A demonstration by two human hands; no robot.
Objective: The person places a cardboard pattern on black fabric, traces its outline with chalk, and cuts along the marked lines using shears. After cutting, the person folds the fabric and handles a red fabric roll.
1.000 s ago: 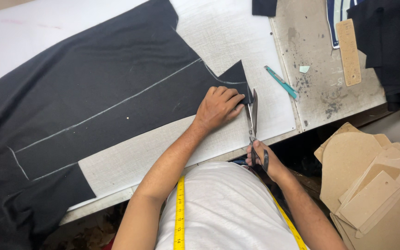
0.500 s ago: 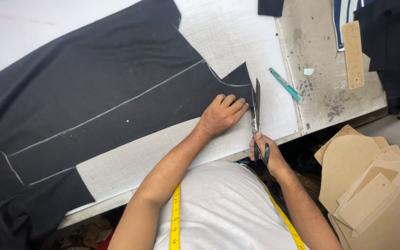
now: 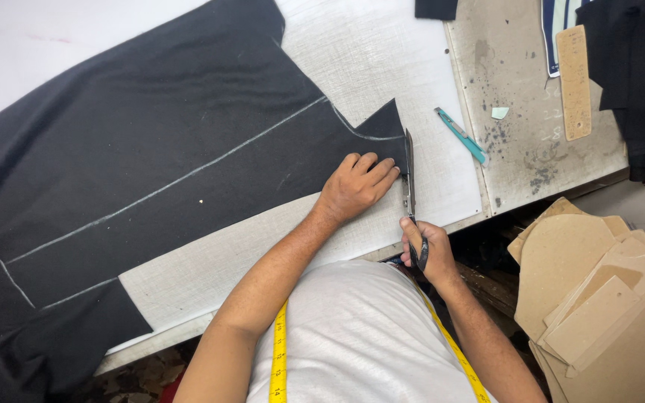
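Note:
A large piece of black cloth (image 3: 151,149) with white chalk lines lies spread over the white-covered table (image 3: 382,52). My left hand (image 3: 354,186) presses flat on the cloth near its pointed right corner, fingers apart. My right hand (image 3: 425,254) grips the handles of long metal scissors (image 3: 410,168), whose blades point away from me along the cloth's right edge, just right of my left fingers. A yellow tape measure (image 3: 279,358) hangs around my neck over my white shirt.
A teal pen-like tool (image 3: 460,134) and a small chalk piece (image 3: 499,113) lie on the stained grey table surface (image 3: 516,89). A brown ruler-shaped template (image 3: 575,82) and dark cloth (image 3: 636,75) lie at the top right. Cardboard pattern pieces (image 3: 599,298) are stacked at the lower right.
The scissors have shifted slightly along the cloth's right edge and their blades look closer together. My left hand stays pressed on the cloth near the corner.

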